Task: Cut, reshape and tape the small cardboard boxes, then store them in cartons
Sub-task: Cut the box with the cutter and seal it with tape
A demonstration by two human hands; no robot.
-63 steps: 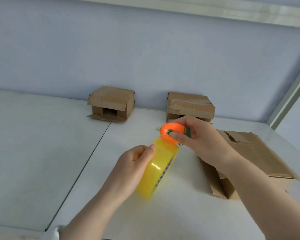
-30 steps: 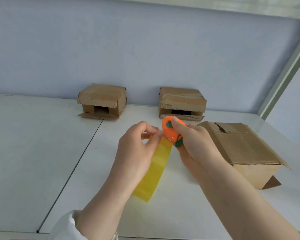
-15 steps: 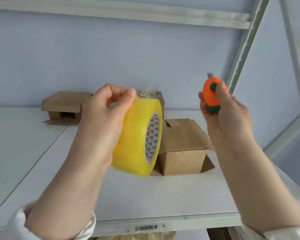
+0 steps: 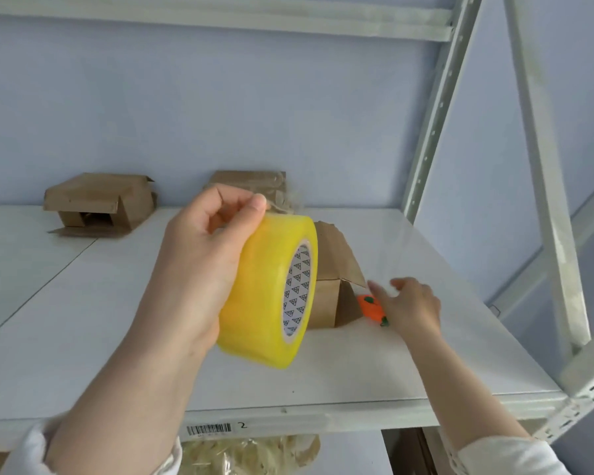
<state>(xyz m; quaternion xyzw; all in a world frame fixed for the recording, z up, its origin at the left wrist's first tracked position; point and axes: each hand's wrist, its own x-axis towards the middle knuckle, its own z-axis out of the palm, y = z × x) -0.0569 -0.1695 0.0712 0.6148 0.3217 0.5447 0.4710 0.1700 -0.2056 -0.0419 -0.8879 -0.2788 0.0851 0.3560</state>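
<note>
My left hand [image 4: 199, 269] grips a big yellow tape roll [image 4: 264, 296] and holds it up above the white shelf [image 4: 83, 337]. Just behind the roll stands a small cardboard box [image 4: 333, 269] with a raised flap. An orange cutter with green ends [image 4: 371, 308] lies on the shelf at that box's right side. My right hand [image 4: 410, 306] hovers blurred right by it with its fingers spread, touching or just off the cutter. Two more small boxes stand at the back wall, one on the left [image 4: 100, 204], the other [image 4: 251, 180] partly hidden by my left hand.
Perforated metal uprights [image 4: 426, 132] and a diagonal brace [image 4: 546, 200] close off the shelf's right side. Another shelf board [image 4: 220, 18] runs overhead. A barcode label [image 4: 208, 429] sits on the front edge, and below it is a bag of pale straw-like filler [image 4: 247, 454].
My right hand dropped from chest height down to the shelf, and the cutter it held now lies beside the box. The left hand kept the tape roll raised.
</note>
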